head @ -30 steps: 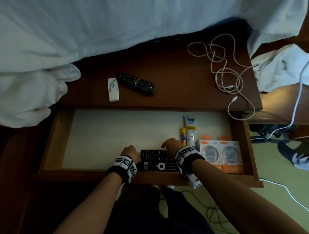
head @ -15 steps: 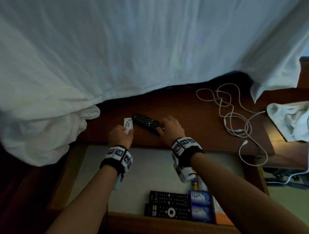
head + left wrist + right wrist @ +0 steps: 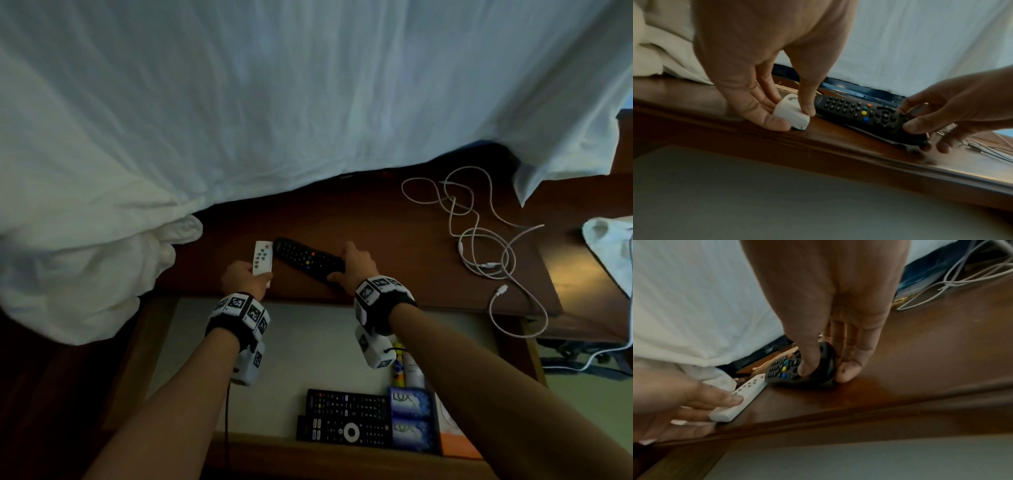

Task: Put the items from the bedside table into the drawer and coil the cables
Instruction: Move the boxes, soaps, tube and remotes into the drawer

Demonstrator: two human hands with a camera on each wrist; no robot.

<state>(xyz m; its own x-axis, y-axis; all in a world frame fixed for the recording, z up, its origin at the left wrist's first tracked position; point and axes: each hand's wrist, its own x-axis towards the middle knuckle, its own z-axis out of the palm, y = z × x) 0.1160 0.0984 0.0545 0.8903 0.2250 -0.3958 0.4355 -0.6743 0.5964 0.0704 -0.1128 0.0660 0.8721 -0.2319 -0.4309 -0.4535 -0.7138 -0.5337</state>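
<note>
On the dark wooden bedside table (image 3: 394, 240) lie a small white remote (image 3: 262, 257) and a black remote (image 3: 308, 258) with coloured buttons. My left hand (image 3: 245, 277) pinches the white remote's near end (image 3: 792, 113) between thumb and fingers. My right hand (image 3: 354, 265) grips the black remote's near end (image 3: 813, 368), thumb on the buttons, fingers on the far side. Tangled white cables (image 3: 479, 236) sprawl over the table's right part. Below, the open drawer (image 3: 164, 346) holds two black remotes (image 3: 346, 416), soap boxes (image 3: 409, 419) and tubes (image 3: 407, 368).
A white bed sheet (image 3: 274, 102) hangs over the table's back edge, with bunched bedding (image 3: 85, 260) at the left. A white cloth (image 3: 613, 246) lies on the surface to the right. An orange box (image 3: 454, 442) sits at the drawer's front right.
A second ago both hands rested on the remotes in the drawer. They rose to the tabletop and now hold the white and black remotes; the white remote's far end is lifted slightly.
</note>
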